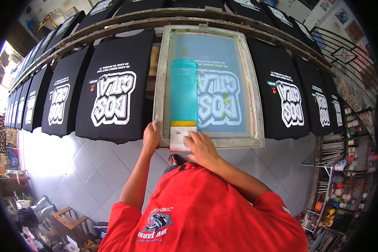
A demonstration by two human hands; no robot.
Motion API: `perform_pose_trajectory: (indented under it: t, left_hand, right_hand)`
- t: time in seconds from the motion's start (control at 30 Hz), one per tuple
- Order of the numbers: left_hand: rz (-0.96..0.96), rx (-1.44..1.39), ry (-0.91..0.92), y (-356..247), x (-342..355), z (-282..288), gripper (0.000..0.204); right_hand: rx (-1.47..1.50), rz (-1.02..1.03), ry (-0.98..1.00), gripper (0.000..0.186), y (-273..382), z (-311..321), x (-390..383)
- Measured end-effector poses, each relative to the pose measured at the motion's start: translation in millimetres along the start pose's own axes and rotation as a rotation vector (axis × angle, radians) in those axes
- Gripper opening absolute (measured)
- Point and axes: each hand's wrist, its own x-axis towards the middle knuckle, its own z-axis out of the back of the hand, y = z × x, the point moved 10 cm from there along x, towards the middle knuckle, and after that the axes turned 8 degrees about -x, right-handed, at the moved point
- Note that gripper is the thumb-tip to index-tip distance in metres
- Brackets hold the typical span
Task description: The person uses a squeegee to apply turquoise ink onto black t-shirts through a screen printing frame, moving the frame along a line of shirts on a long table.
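Note:
A wooden-framed printing screen (243, 42) lies over a black shirt, with a white printed design showing through its mesh. A long band of teal ink (184, 90) runs down the screen's left half. My left hand (151, 136) grips the lower left side of the frame. My right hand (199, 147) is closed on a squeegee (178, 138) with a pale handle and yellow blade, held at the near end of the teal band.
Black printed shirts on boards (111, 54) line both sides and a farther row, along wooden rails (147, 23). A tiled floor (88, 168) lies below. A wooden chair (69, 224) is at lower left, shelves of containers (344, 189) at right.

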Motion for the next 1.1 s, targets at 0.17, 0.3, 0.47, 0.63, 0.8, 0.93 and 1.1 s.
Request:
perform_pose_trajectory:
  t: [0.17,0.3,0.47,0.63,0.8,0.93,1.1]
  left_hand:
    - [0.025,0.059,0.034,-2.8,-1.9,-2.3,0.044]
    - [0.014,0.080,0.029,-9.3,-2.9,-0.1,0.044]
    - [0.017,0.043,0.024,-7.3,-2.2,4.9,0.041]
    - [0.018,0.064,0.052,-18.3,-1.2,4.6,0.039]
    - [0.024,0.058,0.038,-18.6,-1.8,4.1,0.038]
    - [0.055,0.065,0.022,-11.2,-6.5,6.8,0.037]
    - [0.089,0.044,0.063,-16.9,-3.5,3.2,0.036]
  right_hand:
    - [-0.165,-0.024,0.063,0.051,4.2,0.3,21.2]
    - [-0.190,-0.093,-0.103,0.030,-11.3,31.4,63.0]
    - [-0.145,-0.147,-0.149,0.008,-54.8,77.1,128.2]
    - [-0.240,-0.160,-0.319,0.008,-138.7,101.1,236.1]
    - [-0.256,-0.154,-0.319,0.009,-162.0,71.2,269.3]
    - [-0.273,-0.152,-0.242,0.010,-129.5,40.2,221.2]
    - [-0.258,-0.069,-0.471,0.007,-110.7,33.2,181.5]
